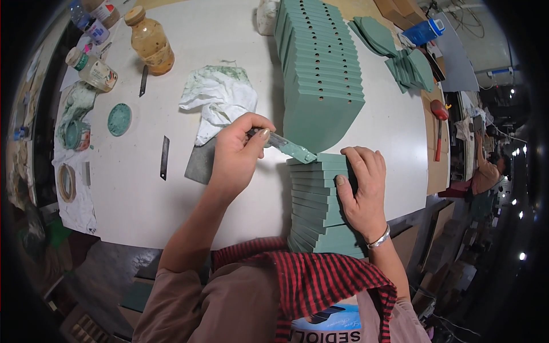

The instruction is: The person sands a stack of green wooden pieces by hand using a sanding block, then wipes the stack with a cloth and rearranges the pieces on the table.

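Centrally, the left hand (235, 151) holds a flat spreading tool (294, 150), its fingers closed around the handle and its thumb pressed along the upper side. The tool's blade is coated with green paste and lies at the far end of a near stack of green panels (311, 201); the tip appears to touch the endmost panel, although the paste obscures the exact contact. The right hand (364, 197) rests on the right side of this stack, fingers partly open and the thumb set apart from them, the fingertips lying against the panels. The near stack runs from the person's body toward a larger stack of green panels (323, 117), whose faces bear two rows of dark holes.

On the white surface (251, 212), left of the stacks, a crumpled white cloth (223, 100) partly covers a grey plate (200, 163). Farther left are a dark blade (164, 158), a round lid (119, 119) holding green paste, and a tape roll (66, 183). A bottle of amber liquid (153, 48) stands beyond them. At upper right lie curved green pieces (374, 35) and, nearer the edge, a red-handled tool (438, 137).
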Tool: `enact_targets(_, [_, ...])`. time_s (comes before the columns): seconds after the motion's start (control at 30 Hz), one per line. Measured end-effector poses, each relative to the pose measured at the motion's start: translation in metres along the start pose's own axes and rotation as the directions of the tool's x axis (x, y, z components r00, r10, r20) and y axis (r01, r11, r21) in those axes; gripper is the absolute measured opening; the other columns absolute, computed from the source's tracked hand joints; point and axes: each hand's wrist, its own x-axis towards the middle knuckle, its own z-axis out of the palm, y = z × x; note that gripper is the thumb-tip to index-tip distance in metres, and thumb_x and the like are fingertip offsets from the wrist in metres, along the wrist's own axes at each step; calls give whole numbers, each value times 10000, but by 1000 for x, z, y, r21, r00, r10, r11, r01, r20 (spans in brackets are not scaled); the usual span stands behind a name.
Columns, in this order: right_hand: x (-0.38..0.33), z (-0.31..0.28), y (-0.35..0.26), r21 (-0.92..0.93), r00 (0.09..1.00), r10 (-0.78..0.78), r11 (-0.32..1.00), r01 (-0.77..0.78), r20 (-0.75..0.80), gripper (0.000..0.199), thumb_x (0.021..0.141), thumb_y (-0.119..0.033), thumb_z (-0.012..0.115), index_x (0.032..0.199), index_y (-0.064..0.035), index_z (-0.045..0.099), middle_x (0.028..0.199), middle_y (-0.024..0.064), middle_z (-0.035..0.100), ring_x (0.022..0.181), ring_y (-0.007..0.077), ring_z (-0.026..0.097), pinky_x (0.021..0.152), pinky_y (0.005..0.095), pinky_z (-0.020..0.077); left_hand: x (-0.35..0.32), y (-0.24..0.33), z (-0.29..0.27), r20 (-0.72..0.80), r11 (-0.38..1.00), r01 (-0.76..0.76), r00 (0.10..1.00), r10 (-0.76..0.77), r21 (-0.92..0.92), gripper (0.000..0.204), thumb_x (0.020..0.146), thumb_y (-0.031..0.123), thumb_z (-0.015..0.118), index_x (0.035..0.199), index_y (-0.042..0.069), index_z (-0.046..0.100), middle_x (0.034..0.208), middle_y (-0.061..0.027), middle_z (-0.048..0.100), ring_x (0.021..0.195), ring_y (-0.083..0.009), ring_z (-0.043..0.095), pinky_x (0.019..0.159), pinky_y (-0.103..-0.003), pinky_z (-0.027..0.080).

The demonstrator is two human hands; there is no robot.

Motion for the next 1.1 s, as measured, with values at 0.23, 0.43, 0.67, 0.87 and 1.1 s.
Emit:
enact_targets(0.23, [1,0,0,4,1000,-2,1000,2,-1,470,844,-254,650,1254,-40,570,1153,140,568,1115,340,521,1064,578,306,-1,6,0,-8,999,0,1000,0,43,114,952,-15,549,1009,1,646,868,-6,608,693,-40,491,633,-191,421])
enact_targets(0.43, [0,1,1,-13,1000,-12,1000,12,-16,469,843,-253,651,1250,-35,571,1158,142,568,1115,340,521,1064,577,305,1,8,0,0,996,-28,1000,28,81,116,950,-21,548,1012,-2,644,853,1,604,690,-39,486,629,-187,413])
enact_targets(0.67, [0,1,0,-4,1000,-1,1000,1,-7,467,841,-245,651,1253,-40,571,1167,143,567,1130,339,519,1084,582,290,4,10,1,2,995,-38,999,38,92,117,948,-26,547,1008,0,644,843,2,603,685,-42,479,627,-185,405])
enact_targets(0.87, [-1,1,0,-15,1000,3,1000,-3,-4,472,837,-240,655,1257,-41,571,1166,141,568,1130,338,519,1085,581,290,4,12,0,-7,998,-27,1000,28,64,113,950,-20,545,999,4,644,830,1,599,692,-45,482,629,-191,403])
enact_targets(1.1, [0,1,0,-13,1000,-1,1000,1,-8,470,840,-241,652,1257,-39,570,1159,140,568,1123,337,521,1081,579,295,7,10,-1,-4,999,-14,1000,14,41,105,949,-12,545,979,0,645,828,-3,600,678,-53,484,631,-196,404])
